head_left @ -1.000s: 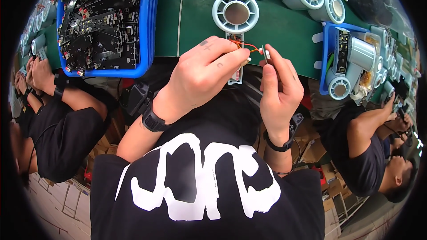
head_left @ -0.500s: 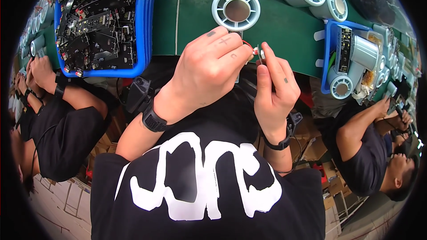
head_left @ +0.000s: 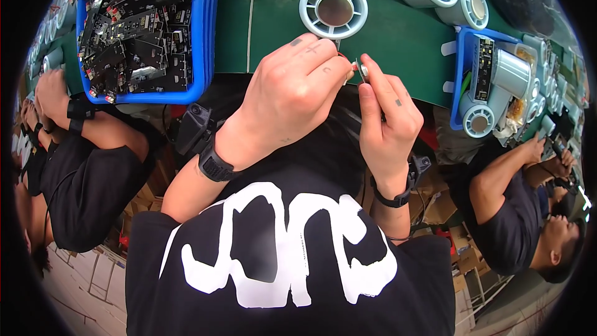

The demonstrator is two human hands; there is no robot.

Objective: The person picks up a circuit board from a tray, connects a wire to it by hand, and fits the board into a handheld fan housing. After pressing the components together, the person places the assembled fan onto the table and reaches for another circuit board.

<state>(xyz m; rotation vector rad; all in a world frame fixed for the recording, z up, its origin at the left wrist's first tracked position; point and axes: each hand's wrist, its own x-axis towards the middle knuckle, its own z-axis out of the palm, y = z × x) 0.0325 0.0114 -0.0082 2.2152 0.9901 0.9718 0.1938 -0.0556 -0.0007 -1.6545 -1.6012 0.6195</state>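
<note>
Here small silvery part (head_left: pixel 362 71), red wire (head_left: pixel 341 57) attached.

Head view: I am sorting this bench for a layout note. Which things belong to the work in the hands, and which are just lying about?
In hand:
left hand
right hand
small metal part with red wire, pinched between both hands

Lying about:
round pale-blue fan housing
blue tray of circuit boards
small blue bin of fan parts
green table
</note>
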